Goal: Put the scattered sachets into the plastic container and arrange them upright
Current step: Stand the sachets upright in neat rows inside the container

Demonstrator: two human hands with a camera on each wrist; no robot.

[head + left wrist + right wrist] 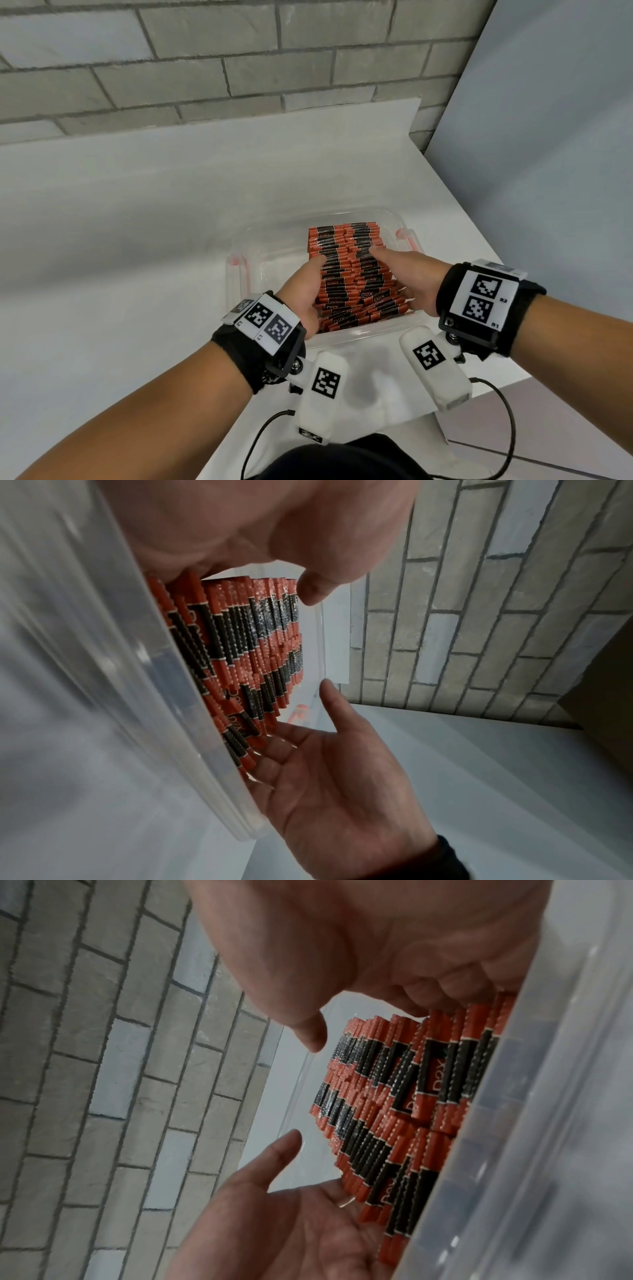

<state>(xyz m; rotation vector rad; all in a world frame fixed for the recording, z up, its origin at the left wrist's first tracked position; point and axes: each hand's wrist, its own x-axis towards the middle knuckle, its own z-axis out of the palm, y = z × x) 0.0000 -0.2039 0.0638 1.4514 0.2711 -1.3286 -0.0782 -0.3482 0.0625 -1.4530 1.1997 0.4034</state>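
Note:
A clear plastic container stands on the white table. Inside it, many orange-and-black sachets stand on edge in two tight rows towards its right side. My left hand presses flat against the left side of the pack, fingers down inside the container. My right hand presses the pack's right side the same way, thumb on top. In the left wrist view the right hand lies palm-open against the sachets. In the right wrist view the left hand touches the sachets with straight fingers.
The container has red latches at its two ends. A grey brick wall rises behind the table. The table's right edge runs close past the container, with a grey panel beyond.

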